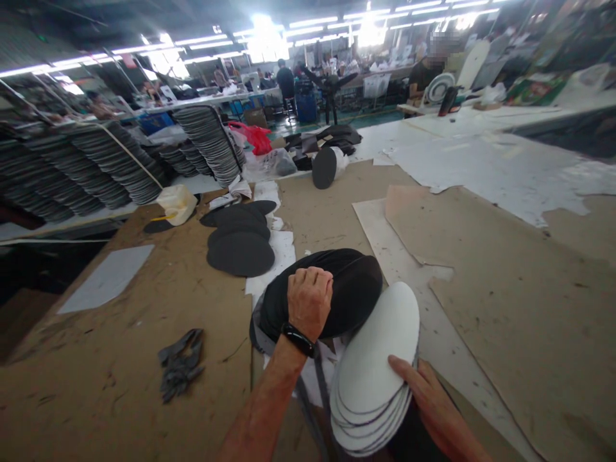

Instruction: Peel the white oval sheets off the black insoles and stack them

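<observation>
My left hand [309, 301], with a black band on its wrist, is closed in a fist over a black oval fabric piece [351, 289]. What its curled fingers hold, if anything, is hidden. Grey edging and straps [310, 410] show under and below the black piece. At the lower right, my right hand [423, 385] grips the side of a fanned stack of white oval boards [378, 359], thumb on the top one. The stack lies tilted, right beside the black fabric. Dark oval pieces [240, 250] overlap on the table beyond my left hand.
A crumpled grey strip [181, 364] and a white sheet [108, 277] lie at left. Tall stacks of grey ovals [209, 144] stand behind a plastic jug [176, 204]. Brown paper [520, 289] covers the right side. A co-worker [426, 70] is at the back right.
</observation>
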`<state>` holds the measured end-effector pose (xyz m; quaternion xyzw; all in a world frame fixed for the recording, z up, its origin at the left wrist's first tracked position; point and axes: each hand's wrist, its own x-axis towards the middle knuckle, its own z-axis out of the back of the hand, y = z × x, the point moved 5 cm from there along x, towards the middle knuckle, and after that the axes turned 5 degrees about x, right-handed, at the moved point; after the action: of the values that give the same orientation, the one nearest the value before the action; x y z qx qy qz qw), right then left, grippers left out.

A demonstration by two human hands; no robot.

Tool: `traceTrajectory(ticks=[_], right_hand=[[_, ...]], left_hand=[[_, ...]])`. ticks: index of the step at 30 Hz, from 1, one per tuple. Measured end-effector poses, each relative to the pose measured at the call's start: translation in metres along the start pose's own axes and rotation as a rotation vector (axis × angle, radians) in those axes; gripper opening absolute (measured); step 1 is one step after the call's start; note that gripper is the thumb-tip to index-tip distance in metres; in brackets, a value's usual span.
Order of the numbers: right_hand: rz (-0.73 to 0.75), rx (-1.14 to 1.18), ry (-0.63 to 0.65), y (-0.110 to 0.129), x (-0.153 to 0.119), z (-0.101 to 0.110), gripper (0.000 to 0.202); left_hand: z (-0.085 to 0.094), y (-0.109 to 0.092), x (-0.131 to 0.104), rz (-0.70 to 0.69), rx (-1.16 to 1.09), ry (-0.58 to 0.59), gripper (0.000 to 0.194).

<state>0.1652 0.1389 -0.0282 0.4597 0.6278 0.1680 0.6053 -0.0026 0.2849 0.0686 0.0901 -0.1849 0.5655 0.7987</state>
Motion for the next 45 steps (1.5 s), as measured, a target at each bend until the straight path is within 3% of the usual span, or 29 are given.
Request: traceTrajectory(ticks=[6, 10, 13, 16, 20, 24, 26, 29, 33, 36, 39, 41, 43, 45], right_hand=[[-0.017, 0.005, 0.046, 0.008, -0.005, -0.005, 0.046], [-0.018, 0.034, 0.04, 0.009, -0.005, -0.005, 0.05], [-0.018, 0.066, 0.01, 0.007, -0.007, -0.001, 0.05], [-0.027, 0.135, 0.059, 0.003, -0.01, 0.0, 0.048], [-0.009, 0.267, 0.065, -0.005, -0.01, 0.003, 0.052], [0.023, 0.095, -0.154, -0.013, -0.002, 0.023, 0.055], [0.034, -0.017, -0.236, -0.013, 0.004, 0.035, 0.054], [0.126, -0.126, -0.237, 0.0, 0.007, 0.049, 0.055], [0.286, -0.39, -0.139, 0.037, -0.008, 0.064, 0.047], [0.31, -0.568, -0.02, 0.058, -0.03, 0.077, 0.05], [0.268, -0.779, 0.048, 0.06, -0.049, 0.082, 0.056], [0.284, -0.918, 0.118, 0.054, -0.06, 0.071, 0.05], [0.33, -1.007, 0.238, 0.044, -0.069, 0.05, 0.036], [0.379, -1.035, 0.35, 0.035, -0.077, 0.027, 0.027]], left_hand=[[-0.005, -0.001, -0.002, -0.011, 0.091, 0.095, 0.014], [0.004, -0.008, -0.015, -0.041, 0.025, 0.12, 0.013], [0.019, -0.029, -0.042, -0.125, -0.16, 0.099, 0.01], [0.026, -0.061, -0.078, -0.257, -0.223, 0.055, 0.007], [0.006, -0.101, -0.122, -0.354, -0.238, 0.093, 0.007], [-0.015, -0.117, -0.148, -0.321, -0.439, 0.136, 0.008], [-0.02, -0.113, -0.154, -0.252, -0.589, 0.156, 0.005], [-0.021, -0.091, -0.156, -0.025, -0.758, 0.154, 0.008], [-0.013, -0.055, -0.156, 0.197, -0.84, 0.145, 0.016], [0.005, -0.03, -0.156, 0.276, -0.794, 0.012, 0.017], [0.03, -0.02, -0.159, 0.238, -0.668, -0.157, 0.053], [0.042, -0.027, -0.158, 0.12, -0.577, -0.174, 0.08], [0.043, -0.043, -0.155, -0.052, -0.507, -0.072, 0.095], [0.035, -0.06, -0.152, -0.21, -0.479, 0.098, 0.092]])
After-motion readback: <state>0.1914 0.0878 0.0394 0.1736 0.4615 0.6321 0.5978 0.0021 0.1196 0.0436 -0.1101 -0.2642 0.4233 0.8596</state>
